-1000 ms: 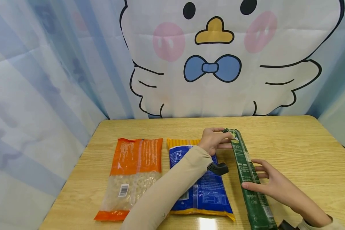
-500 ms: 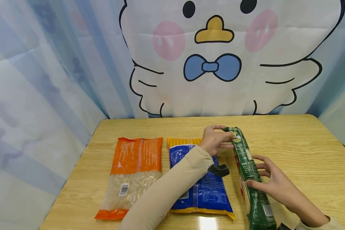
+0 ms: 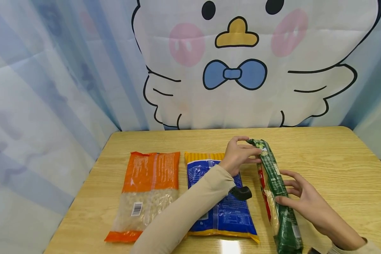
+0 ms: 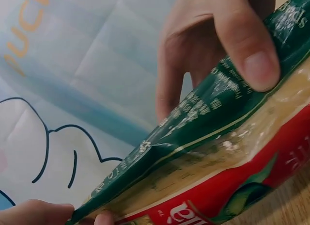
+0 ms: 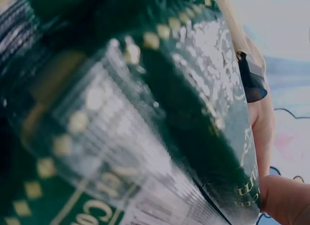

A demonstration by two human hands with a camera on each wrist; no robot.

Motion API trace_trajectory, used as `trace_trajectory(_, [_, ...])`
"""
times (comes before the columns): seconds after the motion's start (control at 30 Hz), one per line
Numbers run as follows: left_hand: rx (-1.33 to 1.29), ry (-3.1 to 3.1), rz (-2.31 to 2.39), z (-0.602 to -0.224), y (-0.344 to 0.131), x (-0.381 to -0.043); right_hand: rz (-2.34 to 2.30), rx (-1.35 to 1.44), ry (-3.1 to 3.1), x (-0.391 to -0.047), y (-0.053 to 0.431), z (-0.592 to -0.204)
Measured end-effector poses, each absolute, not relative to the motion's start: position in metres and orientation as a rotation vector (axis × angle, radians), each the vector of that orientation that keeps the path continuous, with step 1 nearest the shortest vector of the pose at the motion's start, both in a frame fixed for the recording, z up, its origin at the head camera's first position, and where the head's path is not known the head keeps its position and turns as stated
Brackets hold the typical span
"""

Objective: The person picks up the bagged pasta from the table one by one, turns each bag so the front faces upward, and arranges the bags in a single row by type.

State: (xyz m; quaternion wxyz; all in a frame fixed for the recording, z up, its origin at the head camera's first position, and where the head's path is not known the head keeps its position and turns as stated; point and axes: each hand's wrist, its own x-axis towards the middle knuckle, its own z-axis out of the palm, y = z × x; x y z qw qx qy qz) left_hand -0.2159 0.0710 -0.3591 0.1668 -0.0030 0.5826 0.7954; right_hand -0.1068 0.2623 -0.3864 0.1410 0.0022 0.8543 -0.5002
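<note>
Green packet (image 3: 274,181) sits right of the blue bag (image 3: 233,211), its red side facing left. Left arm stretched across that bag, the left hand (image 3: 238,155) pinches the packet's far end, fingers nearly closed; the right hand (image 3: 306,201), angled inward, grips mid-length, thumb and fingers spread across the packet's width.

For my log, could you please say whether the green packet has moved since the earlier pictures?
Yes: the packet has tipped right, away from the blue bag, its red side now showing in the head view.
</note>
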Motion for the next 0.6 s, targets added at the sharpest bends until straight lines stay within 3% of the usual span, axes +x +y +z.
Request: trace_trajectory(0.6, [0.122,1.600,2.148,-0.367,0.056,-0.211,-1.608,-0.021,2.304,-0.114,0.275,-0.377])
